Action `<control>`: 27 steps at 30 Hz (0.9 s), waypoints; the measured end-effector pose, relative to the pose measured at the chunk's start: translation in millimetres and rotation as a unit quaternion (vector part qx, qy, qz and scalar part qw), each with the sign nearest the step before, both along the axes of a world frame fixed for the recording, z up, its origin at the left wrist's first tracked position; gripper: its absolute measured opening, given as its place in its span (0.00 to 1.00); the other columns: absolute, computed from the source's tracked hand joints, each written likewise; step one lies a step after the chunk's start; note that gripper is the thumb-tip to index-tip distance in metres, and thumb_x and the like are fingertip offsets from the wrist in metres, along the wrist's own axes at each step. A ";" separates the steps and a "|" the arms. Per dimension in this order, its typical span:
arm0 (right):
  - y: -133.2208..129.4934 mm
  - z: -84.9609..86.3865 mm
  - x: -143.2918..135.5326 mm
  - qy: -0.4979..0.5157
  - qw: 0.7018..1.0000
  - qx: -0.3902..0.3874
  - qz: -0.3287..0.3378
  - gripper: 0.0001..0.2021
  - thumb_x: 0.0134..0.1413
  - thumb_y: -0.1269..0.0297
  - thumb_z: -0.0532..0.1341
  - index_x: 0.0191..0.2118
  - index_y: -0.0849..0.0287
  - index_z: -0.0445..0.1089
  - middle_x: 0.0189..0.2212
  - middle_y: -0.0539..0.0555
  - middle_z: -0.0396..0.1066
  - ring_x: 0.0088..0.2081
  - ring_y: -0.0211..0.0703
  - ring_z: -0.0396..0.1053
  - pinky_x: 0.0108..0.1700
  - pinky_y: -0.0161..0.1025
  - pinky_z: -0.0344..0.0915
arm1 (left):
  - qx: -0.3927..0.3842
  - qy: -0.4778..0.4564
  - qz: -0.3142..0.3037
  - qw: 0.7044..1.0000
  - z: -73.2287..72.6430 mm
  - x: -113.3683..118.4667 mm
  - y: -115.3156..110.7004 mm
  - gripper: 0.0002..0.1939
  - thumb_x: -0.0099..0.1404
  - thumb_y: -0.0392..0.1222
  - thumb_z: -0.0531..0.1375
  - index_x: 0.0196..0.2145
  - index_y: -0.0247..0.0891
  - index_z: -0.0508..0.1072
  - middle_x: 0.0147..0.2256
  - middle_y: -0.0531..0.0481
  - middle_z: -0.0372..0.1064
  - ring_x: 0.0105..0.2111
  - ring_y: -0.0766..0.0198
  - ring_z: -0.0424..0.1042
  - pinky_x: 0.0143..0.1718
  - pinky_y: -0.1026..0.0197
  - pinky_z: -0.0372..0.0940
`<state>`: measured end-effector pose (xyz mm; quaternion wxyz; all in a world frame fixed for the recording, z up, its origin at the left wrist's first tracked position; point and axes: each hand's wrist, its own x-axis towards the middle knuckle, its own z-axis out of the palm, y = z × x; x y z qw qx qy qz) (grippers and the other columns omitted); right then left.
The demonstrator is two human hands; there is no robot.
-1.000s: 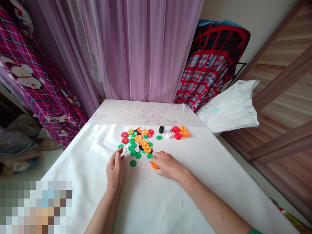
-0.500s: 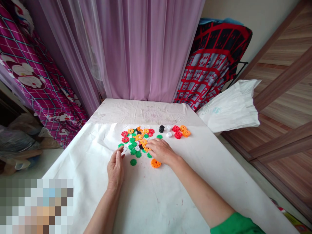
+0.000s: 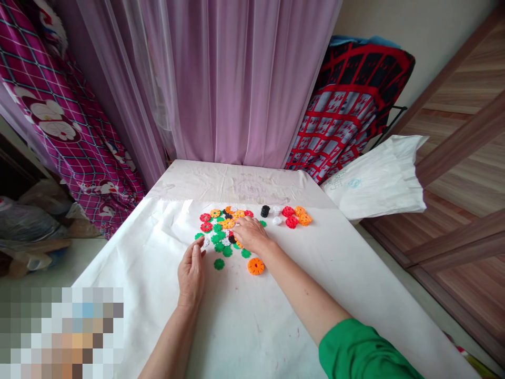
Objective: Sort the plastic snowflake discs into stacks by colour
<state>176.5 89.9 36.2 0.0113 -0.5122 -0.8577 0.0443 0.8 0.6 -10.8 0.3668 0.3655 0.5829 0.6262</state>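
Flower-shaped plastic discs in green, red, orange, white and black lie in a loose pile; among them are a green disc at the near side and a red disc at the left. My right hand reaches over the pile's right side, fingers stretched toward an orange disc; its fingertips partly cover the pieces. Beside the pile's near left edge rests my left hand, thumb and fingers slightly apart, close to a white disc. Near my right wrist sits an orange stack of discs.
Stacks sorted by colour stand right of the pile: a black stack, white stacks, red stacks and orange stacks. A white cloth covers the table. A white bag hangs at the right edge.
My right hand has moved farther up over the pile, away from the near orange stack. My left hand keeps its place beside the discs. The view has shifted slightly.
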 end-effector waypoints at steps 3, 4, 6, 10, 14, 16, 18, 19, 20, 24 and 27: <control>2.5 0.1 -11.2 -0.005 1.000 -0.011 -0.018 0.14 0.64 0.63 0.55 0.47 0.53 0.77 0.50 0.57 0.70 0.54 0.50 0.61 0.53 0.45 0.59 | 0.002 -0.004 0.003 1.000 -0.7 -0.5 0.6 0.27 0.64 0.63 0.55 0.45 0.39 0.76 0.52 0.42 0.74 0.53 0.53 0.72 0.50 0.52 0.70; 2.7 0.8 -15.2 -0.006 1.000 -0.012 -0.025 0.13 0.63 0.62 0.56 0.46 0.53 0.77 0.50 0.57 0.70 0.54 0.50 0.62 0.52 0.45 0.59 | 0.002 -0.005 0.003 1.000 -1.0 -0.7 0.7 0.27 0.63 0.64 0.55 0.45 0.39 0.76 0.52 0.42 0.74 0.53 0.53 0.72 0.50 0.52 0.70; 1.7 3.6 -22.3 -0.007 0.999 -0.012 -0.029 0.13 0.61 0.59 0.58 0.44 0.54 0.78 0.50 0.58 0.70 0.53 0.50 0.63 0.51 0.44 0.61 | 0.004 -0.006 0.001 1.000 -1.4 -0.8 0.6 0.27 0.64 0.63 0.55 0.45 0.40 0.76 0.52 0.42 0.74 0.53 0.54 0.72 0.50 0.52 0.70; -0.8 13.4 -33.1 -0.018 0.999 -0.038 -0.033 0.16 0.56 0.54 0.62 0.46 0.56 0.77 0.48 0.60 0.72 0.52 0.52 0.67 0.50 0.43 0.63 | 0.005 -0.002 0.001 1.000 -2.8 -0.8 0.1 0.26 0.65 0.62 0.54 0.46 0.40 0.76 0.52 0.43 0.74 0.52 0.55 0.72 0.51 0.53 0.70; 3.9 22.6 -40.7 -0.043 0.992 -0.095 -0.067 0.13 0.54 0.61 0.63 0.44 0.56 0.77 0.49 0.60 0.74 0.51 0.52 0.70 0.48 0.42 0.65 | 0.009 -0.006 0.001 1.000 -4.3 -0.8 0.5 0.25 0.65 0.62 0.54 0.45 0.40 0.76 0.52 0.43 0.74 0.52 0.55 0.72 0.50 0.53 0.70; 8.9 24.8 -43.1 -0.055 0.988 -0.120 -0.080 0.13 0.51 0.66 0.64 0.45 0.55 0.77 0.50 0.59 0.74 0.52 0.51 0.71 0.48 0.41 0.66 | 0.011 -0.012 0.000 1.000 -4.8 -0.8 0.9 0.25 0.65 0.62 0.55 0.45 0.40 0.76 0.52 0.42 0.74 0.52 0.54 0.72 0.50 0.52 0.70; 14.0 25.4 -44.6 -0.060 0.986 -0.131 -0.085 0.15 0.49 0.67 0.65 0.45 0.55 0.76 0.50 0.59 0.74 0.52 0.51 0.71 0.48 0.41 0.66 | 0.010 -0.014 0.003 1.000 -5.0 -0.9 1.3 0.25 0.64 0.62 0.55 0.45 0.40 0.77 0.52 0.42 0.74 0.52 0.54 0.72 0.50 0.52 0.70; 16.4 25.5 -45.2 -0.061 0.985 -0.136 -0.088 0.15 0.48 0.66 0.66 0.45 0.55 0.77 0.50 0.59 0.75 0.51 0.52 0.72 0.48 0.41 0.67 | 0.009 -0.014 0.004 1.000 -5.1 -0.9 1.4 0.25 0.64 0.62 0.55 0.45 0.40 0.77 0.52 0.42 0.74 0.52 0.54 0.72 0.51 0.52 0.70; 18.4 25.7 -45.5 -0.062 0.984 -0.141 -0.091 0.16 0.47 0.66 0.67 0.45 0.55 0.77 0.49 0.59 0.76 0.50 0.52 0.72 0.47 0.41 0.67 | 0.008 -0.012 0.004 1.000 -5.0 -0.9 1.5 0.25 0.64 0.62 0.55 0.45 0.40 0.77 0.52 0.42 0.74 0.52 0.54 0.72 0.51 0.52 0.70; 26.6 30.9 -41.7 -0.053 0.982 -0.149 -0.103 0.13 0.44 0.67 0.68 0.40 0.55 0.79 0.44 0.57 0.78 0.45 0.51 0.74 0.42 0.39 0.67 | 0.005 -0.011 0.002 1.000 -3.9 -0.7 1.3 0.26 0.64 0.62 0.55 0.45 0.40 0.76 0.52 0.42 0.74 0.52 0.54 0.72 0.51 0.51 0.70; 35.5 39.5 -26.7 -0.028 0.984 -0.132 -0.118 0.10 0.46 0.69 0.65 0.36 0.53 0.79 0.40 0.53 0.79 0.42 0.47 0.74 0.39 0.36 0.65 | 0.006 -0.013 -0.002 1.000 -3.6 -0.8 1.3 0.25 0.64 0.62 0.54 0.45 0.40 0.77 0.52 0.42 0.74 0.52 0.54 0.72 0.51 0.51 0.70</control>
